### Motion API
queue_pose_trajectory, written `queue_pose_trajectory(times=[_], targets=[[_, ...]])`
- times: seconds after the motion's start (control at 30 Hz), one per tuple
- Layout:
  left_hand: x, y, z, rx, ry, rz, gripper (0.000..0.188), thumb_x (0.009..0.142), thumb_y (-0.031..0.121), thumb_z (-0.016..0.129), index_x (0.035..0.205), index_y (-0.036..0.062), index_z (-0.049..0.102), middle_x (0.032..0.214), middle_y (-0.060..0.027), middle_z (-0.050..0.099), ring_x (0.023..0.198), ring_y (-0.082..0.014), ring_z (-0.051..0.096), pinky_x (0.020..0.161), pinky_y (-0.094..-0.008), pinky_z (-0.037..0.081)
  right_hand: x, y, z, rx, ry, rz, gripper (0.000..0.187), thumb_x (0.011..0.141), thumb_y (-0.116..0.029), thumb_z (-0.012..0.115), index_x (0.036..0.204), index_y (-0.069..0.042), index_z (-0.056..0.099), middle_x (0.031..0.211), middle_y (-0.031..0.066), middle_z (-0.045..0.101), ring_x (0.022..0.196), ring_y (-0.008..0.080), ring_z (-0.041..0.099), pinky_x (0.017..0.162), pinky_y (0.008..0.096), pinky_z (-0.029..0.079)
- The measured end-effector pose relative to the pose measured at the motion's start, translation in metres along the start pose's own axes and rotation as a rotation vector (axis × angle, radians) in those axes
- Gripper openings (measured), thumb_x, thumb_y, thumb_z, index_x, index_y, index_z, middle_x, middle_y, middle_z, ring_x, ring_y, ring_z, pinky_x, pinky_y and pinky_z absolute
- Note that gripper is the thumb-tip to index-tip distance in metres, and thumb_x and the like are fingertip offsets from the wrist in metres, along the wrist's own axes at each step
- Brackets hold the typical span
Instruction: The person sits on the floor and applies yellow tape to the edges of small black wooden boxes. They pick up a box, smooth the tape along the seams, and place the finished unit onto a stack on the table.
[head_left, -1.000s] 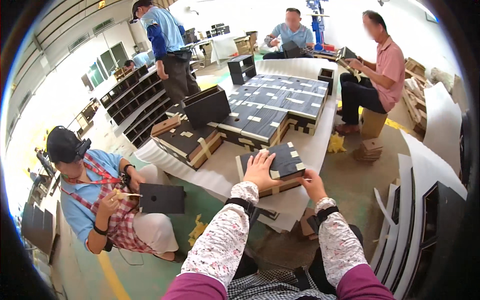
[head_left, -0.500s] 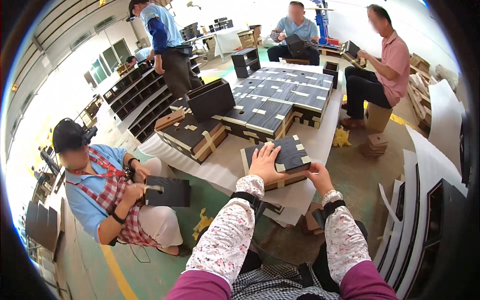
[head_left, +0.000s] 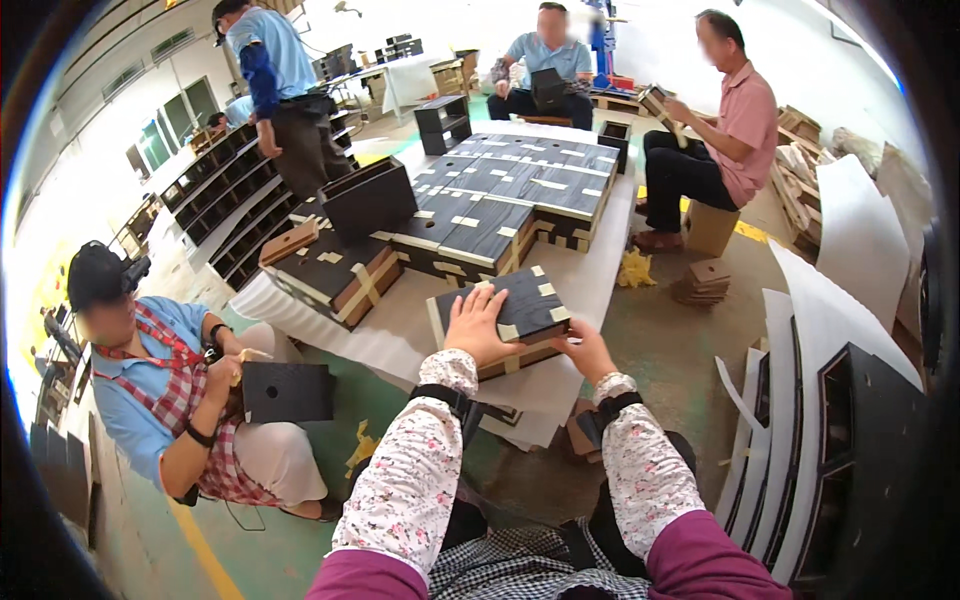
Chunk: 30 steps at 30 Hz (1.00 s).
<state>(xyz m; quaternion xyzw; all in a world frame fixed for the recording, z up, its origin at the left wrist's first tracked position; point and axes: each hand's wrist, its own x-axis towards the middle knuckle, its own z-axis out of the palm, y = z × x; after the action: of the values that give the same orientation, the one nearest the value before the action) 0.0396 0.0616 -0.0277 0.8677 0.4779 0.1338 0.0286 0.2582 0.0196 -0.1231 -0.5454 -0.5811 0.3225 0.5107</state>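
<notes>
A dark wood-grain box (head_left: 535,305) with pale masking tape at its corners rests on the near edge of the covered table. My left hand (head_left: 477,325) lies on its top with fingers spread. At the box's near right corner, my right hand (head_left: 588,350) has thumb and fingers closed on the edge, beside a strip of tape. Several similar taped boxes (head_left: 490,228) stand packed together behind it. An upright dark open box (head_left: 370,205) and a small stack of brown pieces (head_left: 290,243) sit on top of those at the left.
A co-worker (head_left: 185,390) at the left holds a dark box (head_left: 288,391). Two seated people (head_left: 548,70) handle parts across the table, and another person (head_left: 275,90) stands behind. White sheets and dark panels (head_left: 850,450) lean at the right. Brown pieces (head_left: 703,283) are stacked on the floor.
The whole view has shifted, so the scene sits farther left. My hands stay on the same box. The co-worker at the left has moved a hand along the edge of their box.
</notes>
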Motion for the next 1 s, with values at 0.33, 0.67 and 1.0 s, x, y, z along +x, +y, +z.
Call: queue_pose_trajectory(times=[0.33,0.67,1.0], targets=[[0.001,0.002,-0.001,0.019,0.012,-0.001,0.1,0.059,0.059,0.072,0.139,0.0132,0.033,0.143,-0.0113,0.031,0.135,-0.0254,0.023,0.111,-0.0439,0.014,-0.005,-0.005,0.003,-0.08,0.126,0.053,0.036,0.075,-0.02,0.073,0.105,-0.001,0.063,0.093,0.0091,0.067,0.084,0.0191,0.064,0.077,0.0308,0.049],[0.004,0.008,0.002,0.022,0.009,0.009,0.101,0.058,0.059,0.072,0.139,0.0133,0.032,0.144,-0.0103,0.03,0.136,-0.0253,0.022,0.112,-0.0441,0.014,-0.005,0.014,0.008,-0.049,0.138,-0.013,0.042,0.077,-0.022,0.072,0.111,-0.002,0.06,0.098,0.0108,0.064,0.089,0.023,0.061,0.081,0.0326,0.047],[-0.001,0.002,-0.001,0.015,0.018,0.0,0.099,0.058,0.059,0.072,0.138,0.0119,0.034,0.143,-0.0122,0.031,0.135,-0.0272,0.024,0.111,-0.0466,0.015,-0.005,0.011,0.006,-0.126,0.186,0.052,0.04,0.074,-0.022,0.075,0.105,0.001,0.062,0.096,0.0123,0.066,0.087,0.0213,0.063,0.081,0.032,0.048]])
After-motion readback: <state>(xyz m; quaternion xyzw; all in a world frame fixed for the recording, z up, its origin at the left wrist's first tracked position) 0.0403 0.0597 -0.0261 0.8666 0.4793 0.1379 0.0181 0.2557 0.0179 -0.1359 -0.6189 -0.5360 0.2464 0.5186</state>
